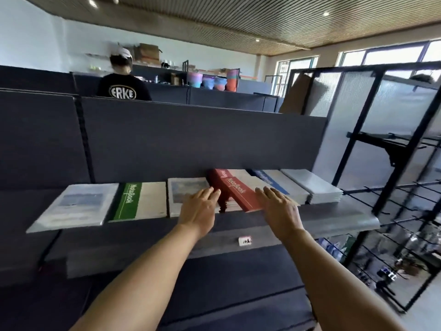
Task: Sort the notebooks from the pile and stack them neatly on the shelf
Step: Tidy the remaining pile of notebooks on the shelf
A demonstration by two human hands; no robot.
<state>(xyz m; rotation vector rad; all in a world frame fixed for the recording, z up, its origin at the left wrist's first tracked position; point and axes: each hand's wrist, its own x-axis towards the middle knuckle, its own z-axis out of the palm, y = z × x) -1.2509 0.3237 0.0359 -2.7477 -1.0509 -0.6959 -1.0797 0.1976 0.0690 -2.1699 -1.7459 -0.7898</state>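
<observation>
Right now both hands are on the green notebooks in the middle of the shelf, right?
Not quite. The head view shows the left hand and right hand on either side of the red notebooks, not green. The green notebook lies further left, untouched.

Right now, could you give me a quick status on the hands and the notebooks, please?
Both hands open: left hand and right hand flank the red notebook stack. Stack fanned, top copy skewed, not squared. Neighbouring piles close either side on the shelf.
</observation>
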